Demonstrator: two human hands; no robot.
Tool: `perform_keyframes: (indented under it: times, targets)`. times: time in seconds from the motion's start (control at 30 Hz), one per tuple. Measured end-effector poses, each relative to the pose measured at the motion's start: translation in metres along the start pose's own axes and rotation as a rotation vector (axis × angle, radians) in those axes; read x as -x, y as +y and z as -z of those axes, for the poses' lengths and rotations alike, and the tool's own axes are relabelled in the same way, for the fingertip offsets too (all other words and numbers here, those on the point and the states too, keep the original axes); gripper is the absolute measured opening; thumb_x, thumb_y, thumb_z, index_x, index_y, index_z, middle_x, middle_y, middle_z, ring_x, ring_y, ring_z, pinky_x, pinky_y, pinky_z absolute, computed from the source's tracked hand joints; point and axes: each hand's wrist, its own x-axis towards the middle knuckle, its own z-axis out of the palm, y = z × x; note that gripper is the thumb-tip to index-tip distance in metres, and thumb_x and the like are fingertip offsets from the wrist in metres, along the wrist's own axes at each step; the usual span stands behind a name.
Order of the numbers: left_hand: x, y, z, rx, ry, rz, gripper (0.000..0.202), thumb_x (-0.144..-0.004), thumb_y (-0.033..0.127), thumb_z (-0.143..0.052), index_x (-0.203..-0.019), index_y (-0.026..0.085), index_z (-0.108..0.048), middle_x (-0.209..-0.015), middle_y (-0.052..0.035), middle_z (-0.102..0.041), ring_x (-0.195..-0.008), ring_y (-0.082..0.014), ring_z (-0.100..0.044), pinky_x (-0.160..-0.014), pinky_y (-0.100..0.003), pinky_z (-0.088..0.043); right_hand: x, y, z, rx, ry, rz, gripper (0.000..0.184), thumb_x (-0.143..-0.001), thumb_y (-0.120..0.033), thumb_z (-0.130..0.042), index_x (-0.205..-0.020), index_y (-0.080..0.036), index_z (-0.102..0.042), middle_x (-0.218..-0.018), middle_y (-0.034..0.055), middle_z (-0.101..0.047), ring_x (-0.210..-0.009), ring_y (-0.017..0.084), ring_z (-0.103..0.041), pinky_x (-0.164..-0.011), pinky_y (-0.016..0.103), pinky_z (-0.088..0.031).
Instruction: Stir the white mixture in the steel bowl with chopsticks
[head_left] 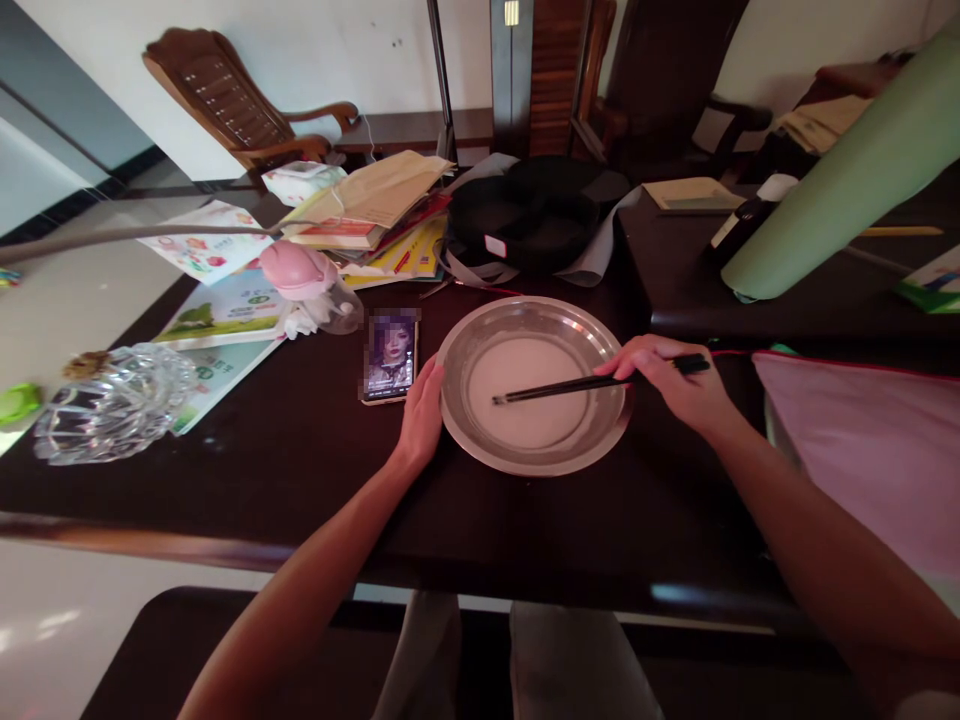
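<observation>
A wide, shallow metal bowl (pixel 534 462) stands on the dark table. Inside it lies a smooth, whitish liquid (pixel 525 350). My right hand (pixel 664 375) is closed around a pair of black chopsticks (pixel 555 386) over the bowl's right rim. The chopsticks slant down to the left, their pale-marked tips at the liquid. At the bowl's left side, my left hand (pixel 426 412) holds the rim from outside, its fingers pointing away from me. How far those fingers reach under the rim is hidden. A phone (pixel 390 355) with a lit screen lies just left of the bowl.
Left are a glass dish (pixel 116 405), booklets (pixel 221 310) and a pink-lidded bottle (pixel 300 275). Behind the bowl sit a black divided tray (pixel 525 215) and stacked papers (pixel 382 200). A green cylinder (pixel 840 180), dark bottle (pixel 750 225) and pink cloth-like item (pixel 862 440) are right.
</observation>
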Motion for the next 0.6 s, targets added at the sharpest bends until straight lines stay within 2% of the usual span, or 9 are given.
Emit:
perform_keyframes:
  times: [0.07, 0.17, 0.23, 0.3, 0.4, 0.47, 0.53, 0.6]
  targets:
    - [0.0003, 0.0008, -0.0002, 0.008, -0.002, 0.004, 0.04, -0.095, 0.041, -0.041, -0.117, 0.02, -0.066, -0.125, -0.007, -0.066, -0.118, -0.0235, -0.057, -0.103, -0.037, -0.042, -0.0006, -0.0013, 0.0, 0.065, 0.015, -0.005, 0.028, -0.09, -0.042, -0.057, -0.073, -0.027, -0.071, -0.079, 0.0025, -0.074, -0.08, 0.02, -0.068, -0.068, 0.034, -0.053]
    - [0.0007, 0.0019, -0.0003, 0.013, 0.001, 0.01, 0.04, -0.094, 0.04, -0.041, -0.118, 0.019, -0.065, -0.124, -0.0073, -0.066, -0.118, -0.0236, -0.057, -0.103, -0.037, -0.042, -0.0019, 0.0009, 0.0045, 0.024, 0.176, 0.012, 0.032, -0.091, -0.04, -0.056, -0.066, -0.025, -0.069, -0.07, 0.0028, -0.071, -0.07, 0.019, -0.066, -0.054, 0.03, -0.047]
    - [0.0008, 0.0021, -0.0003, 0.017, 0.001, 0.014, 0.039, -0.094, 0.04, -0.042, -0.118, 0.019, -0.065, -0.124, -0.0074, -0.066, -0.119, -0.0238, -0.057, -0.103, -0.038, -0.042, -0.0018, 0.0031, 0.0062, -0.063, 0.231, 0.036, 0.037, -0.091, -0.04, -0.055, -0.06, -0.025, -0.067, -0.062, 0.0028, -0.069, -0.061, 0.018, -0.064, -0.046, 0.029, -0.04]
    - [0.0006, 0.0015, -0.0003, 0.026, -0.001, 0.016, 0.039, -0.094, 0.04, -0.042, -0.118, 0.019, -0.065, -0.125, -0.0072, -0.066, -0.119, -0.0239, -0.057, -0.103, -0.038, -0.041, -0.001, 0.0036, 0.0045, -0.104, 0.176, 0.052, 0.037, -0.092, -0.039, -0.054, -0.06, -0.025, -0.067, -0.063, 0.0027, -0.07, -0.059, 0.017, -0.063, -0.045, 0.029, -0.039]
    - [0.0002, -0.0005, -0.0002, 0.048, -0.003, 0.025, 0.039, -0.094, 0.041, -0.043, -0.119, 0.02, -0.065, -0.126, -0.0067, -0.065, -0.119, -0.0239, -0.057, -0.104, -0.038, -0.041, -0.0001, 0.0006, -0.0009, -0.012, 0.008, 0.038, 0.03, -0.092, -0.038, -0.055, -0.07, -0.025, -0.071, -0.076, 0.0029, -0.074, -0.072, 0.018, -0.067, -0.059, 0.031, -0.049]
    - [-0.0001, -0.0016, -0.0001, 0.061, -0.006, 0.026, 0.039, -0.094, 0.041, -0.043, -0.119, 0.02, -0.064, -0.127, -0.0067, -0.065, -0.12, -0.0238, -0.056, -0.105, -0.038, -0.04, -0.0005, -0.0013, -0.0017, 0.067, -0.022, 0.021, 0.027, -0.09, -0.04, -0.058, -0.073, -0.025, -0.072, -0.083, 0.0033, -0.075, -0.08, 0.019, -0.068, -0.067, 0.033, -0.052]
    - [-0.0003, -0.0021, -0.0002, 0.072, -0.011, 0.026, 0.039, -0.094, 0.041, -0.043, -0.119, 0.019, -0.064, -0.127, -0.0067, -0.065, -0.119, -0.0237, -0.057, -0.104, -0.038, -0.041, -0.0014, -0.0011, 0.001, 0.08, 0.059, 0.014, 0.028, -0.09, -0.04, -0.058, -0.072, -0.025, -0.072, -0.081, 0.0031, -0.075, -0.077, 0.018, -0.068, -0.063, 0.031, -0.05]
    - [-0.0002, -0.0018, -0.0002, 0.077, -0.011, 0.027, 0.039, -0.094, 0.04, -0.043, -0.12, 0.019, -0.064, -0.126, -0.0067, -0.066, -0.118, -0.0235, -0.058, -0.103, -0.037, -0.042, -0.002, 0.0012, 0.0052, 0.019, 0.184, 0.031, 0.033, -0.091, -0.04, -0.056, -0.065, -0.024, -0.069, -0.072, 0.0026, -0.073, -0.066, 0.017, -0.065, -0.053, 0.029, -0.045]
